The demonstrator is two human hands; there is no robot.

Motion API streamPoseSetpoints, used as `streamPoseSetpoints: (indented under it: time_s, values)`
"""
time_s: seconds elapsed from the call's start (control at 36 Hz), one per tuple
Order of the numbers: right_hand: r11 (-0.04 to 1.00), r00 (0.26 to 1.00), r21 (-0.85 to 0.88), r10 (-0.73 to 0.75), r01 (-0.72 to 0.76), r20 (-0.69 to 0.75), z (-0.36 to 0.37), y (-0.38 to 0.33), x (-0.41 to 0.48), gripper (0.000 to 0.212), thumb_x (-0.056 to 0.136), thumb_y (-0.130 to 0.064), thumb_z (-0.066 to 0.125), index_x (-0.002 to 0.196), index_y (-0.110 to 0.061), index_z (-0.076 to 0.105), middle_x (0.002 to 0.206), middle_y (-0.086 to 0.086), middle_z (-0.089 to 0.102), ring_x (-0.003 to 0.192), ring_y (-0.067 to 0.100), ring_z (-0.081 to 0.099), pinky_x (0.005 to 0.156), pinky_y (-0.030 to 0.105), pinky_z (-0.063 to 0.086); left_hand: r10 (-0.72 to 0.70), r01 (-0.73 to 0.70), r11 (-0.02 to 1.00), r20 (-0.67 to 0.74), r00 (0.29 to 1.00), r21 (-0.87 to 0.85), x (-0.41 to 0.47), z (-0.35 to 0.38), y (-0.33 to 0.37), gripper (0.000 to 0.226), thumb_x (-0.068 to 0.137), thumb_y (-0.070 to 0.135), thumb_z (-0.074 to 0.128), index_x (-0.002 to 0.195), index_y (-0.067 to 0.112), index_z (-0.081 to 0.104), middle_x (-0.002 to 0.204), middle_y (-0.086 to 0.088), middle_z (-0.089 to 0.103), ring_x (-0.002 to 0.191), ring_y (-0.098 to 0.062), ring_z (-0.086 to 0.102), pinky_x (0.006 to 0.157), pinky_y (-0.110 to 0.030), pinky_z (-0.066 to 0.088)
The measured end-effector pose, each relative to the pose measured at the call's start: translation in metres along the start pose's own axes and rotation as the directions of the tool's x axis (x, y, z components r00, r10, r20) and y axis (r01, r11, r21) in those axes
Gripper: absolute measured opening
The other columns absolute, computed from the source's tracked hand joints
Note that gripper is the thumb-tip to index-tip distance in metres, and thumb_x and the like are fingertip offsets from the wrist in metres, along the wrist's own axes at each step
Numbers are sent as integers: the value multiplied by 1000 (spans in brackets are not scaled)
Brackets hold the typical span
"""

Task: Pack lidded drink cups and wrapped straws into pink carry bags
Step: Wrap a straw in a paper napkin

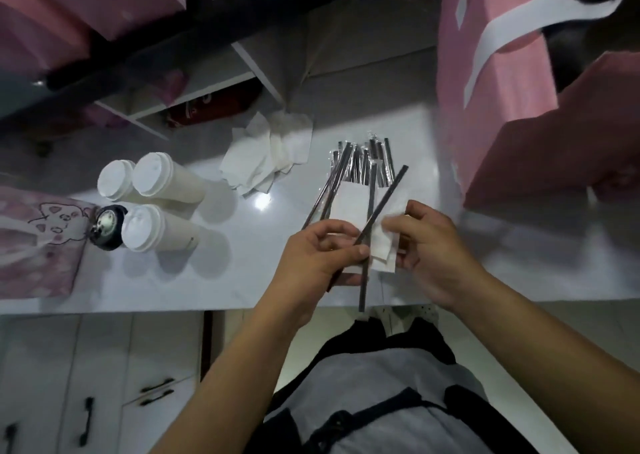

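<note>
I look down on a glossy white countertop (pixel 180 280) with a bright ceiling light reflected on it (pixel 262 203). Below its near edge are white cabinet doors (pixel 97 367) with dark handles (pixel 156 386). Beyond the counter lie grey floor tiles (pixel 363 55) and a low white shelf (pixel 194 97).

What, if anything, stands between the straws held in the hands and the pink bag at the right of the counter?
Nothing visible. The left hand and right hand hold straws and napkins over bare counter; the pink bag stands just to the right.
</note>
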State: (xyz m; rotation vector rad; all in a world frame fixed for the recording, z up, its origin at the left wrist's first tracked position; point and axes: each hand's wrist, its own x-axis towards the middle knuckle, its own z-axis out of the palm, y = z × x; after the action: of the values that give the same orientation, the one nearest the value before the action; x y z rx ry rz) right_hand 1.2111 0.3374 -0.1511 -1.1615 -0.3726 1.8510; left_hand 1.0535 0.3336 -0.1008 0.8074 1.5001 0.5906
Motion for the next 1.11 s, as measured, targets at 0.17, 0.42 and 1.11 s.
streamPoseSetpoints:
  time_s: [0.17, 0.42, 1.11]
  values:
    - [994, 985, -26, 111, -109, 134, 1, 9, 1, 39, 76, -9, 72, 114, -7, 65, 104, 16, 73, 86, 30, 70, 79, 48, 57, -17, 17, 1000, -44, 999, -14, -9, -9, -14, 19, 80, -7, 74, 82, 8, 63, 69, -8, 64, 73, -22, 69, 64, -38, 61]
    - [997, 997, -30, 75, -74, 21, 11, 11, -20, 18, 79, -5, 71, 97, -7, 71, 87, 13, 75, 74, 24, 70, 67, 36, 60, 42, -39, 994, 25, 999, -102, -18, -13, -25, 12, 82, -1, 74, 87, 7, 66, 81, -10, 70, 79, -24, 71, 72, -45, 62]
    - [899, 984, -421, -53, 122, 173, 177, 133, -116, 34, 71, -8, 75, 104, -2, 72, 103, 19, 75, 96, 34, 73, 80, 43, 58, 328, -256, 920, 225, 917, -297, -134, -225, -116, 56, 81, 6, 75, 130, 23, 56, 114, -4, 73, 108, -23, 69, 89, -36, 58]
